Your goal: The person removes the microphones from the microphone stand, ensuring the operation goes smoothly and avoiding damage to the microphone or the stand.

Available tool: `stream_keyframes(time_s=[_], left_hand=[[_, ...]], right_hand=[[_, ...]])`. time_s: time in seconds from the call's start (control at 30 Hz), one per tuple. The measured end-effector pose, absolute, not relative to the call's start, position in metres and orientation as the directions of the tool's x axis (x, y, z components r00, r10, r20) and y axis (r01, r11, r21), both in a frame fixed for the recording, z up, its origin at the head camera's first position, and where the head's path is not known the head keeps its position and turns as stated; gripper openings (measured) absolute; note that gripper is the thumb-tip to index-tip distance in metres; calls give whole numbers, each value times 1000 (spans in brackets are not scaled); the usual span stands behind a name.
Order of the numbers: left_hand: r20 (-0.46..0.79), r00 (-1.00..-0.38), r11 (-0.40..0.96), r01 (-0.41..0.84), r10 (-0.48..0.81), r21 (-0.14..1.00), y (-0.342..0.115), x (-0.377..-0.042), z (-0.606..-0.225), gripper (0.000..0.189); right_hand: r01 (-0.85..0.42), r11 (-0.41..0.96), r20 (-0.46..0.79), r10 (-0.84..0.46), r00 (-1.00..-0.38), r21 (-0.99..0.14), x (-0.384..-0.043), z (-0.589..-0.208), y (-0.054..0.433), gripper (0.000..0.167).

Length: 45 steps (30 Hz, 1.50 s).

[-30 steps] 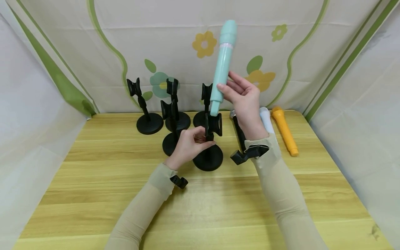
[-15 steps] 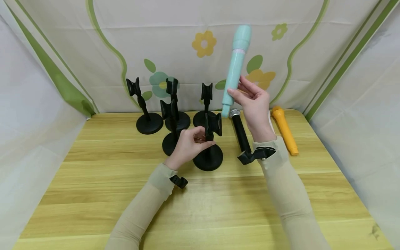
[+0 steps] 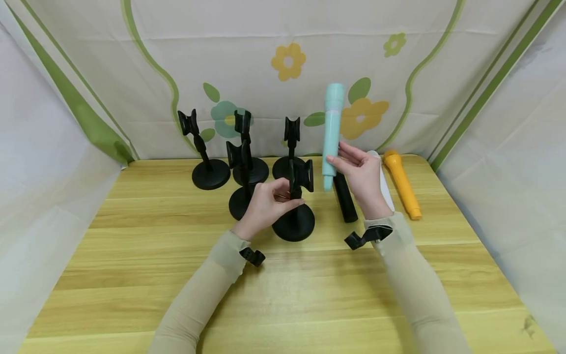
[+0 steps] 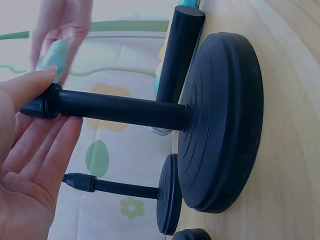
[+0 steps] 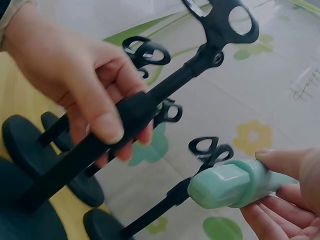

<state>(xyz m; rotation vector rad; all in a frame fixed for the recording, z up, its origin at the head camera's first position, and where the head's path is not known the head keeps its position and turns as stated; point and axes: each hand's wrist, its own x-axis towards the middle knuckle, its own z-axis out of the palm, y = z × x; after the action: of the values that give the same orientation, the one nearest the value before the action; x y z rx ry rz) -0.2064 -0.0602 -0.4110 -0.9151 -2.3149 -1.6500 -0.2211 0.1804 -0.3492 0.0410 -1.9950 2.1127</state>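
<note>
My left hand grips the stem of the nearest black microphone stand, whose round base is down on the table. In the left wrist view, the thumb and fingers wrap the collar at the top of the stem. My right hand pinches a mint-green microphone near its lower end, head up and almost upright, to the right of the stand. The right wrist view shows the tail end of the mint microphone between thumb and fingers. The clip of the gripped stand holds nothing.
Several more black stands, such as the far-left one, stand behind and left of my left hand. On the right lie a black microphone, a white one partly hidden by my right hand, and an orange one. A flowered curtain hangs behind.
My right hand has moved right and then down with the mint-green microphone, away from the held stand's clip; the microphone has turned more upright. My left hand stays on the stem.
</note>
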Motion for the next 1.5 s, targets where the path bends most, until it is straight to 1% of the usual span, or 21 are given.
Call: stream_keyframes(time_s=[0.2,0.5,0.7,0.87,1.13,1.33,1.5], left_hand=[[460,-800,208,561,386,801,-60,-206,-411,16],[459,-801,220,562,385,797,-61,-205,-410,18],[453,-806,227,556,381,799,-61,-205,-410,18],[447,-810,230,550,379,803,-61,-204,-410,18],[451,-807,224,554,382,802,-60,-204,-411,19],[454,-807,224,555,378,801,-60,-205,-410,19],[454,-807,225,555,378,801,-59,-205,-410,18]], right_hand=[[-95,106,109,137,-985,-990,-216,-373,190,57],[-6,238,32,103,-994,-971,-203,-407,203,60],[58,261,-39,77,-996,-964,-193,-419,207,61],[74,287,-65,41,-997,-955,-187,-422,208,62],[122,332,-108,58,-992,-935,-182,-425,210,63],[154,322,-137,73,-988,-934,-182,-426,212,62],[157,325,-133,94,-987,-933,-185,-427,215,62]])
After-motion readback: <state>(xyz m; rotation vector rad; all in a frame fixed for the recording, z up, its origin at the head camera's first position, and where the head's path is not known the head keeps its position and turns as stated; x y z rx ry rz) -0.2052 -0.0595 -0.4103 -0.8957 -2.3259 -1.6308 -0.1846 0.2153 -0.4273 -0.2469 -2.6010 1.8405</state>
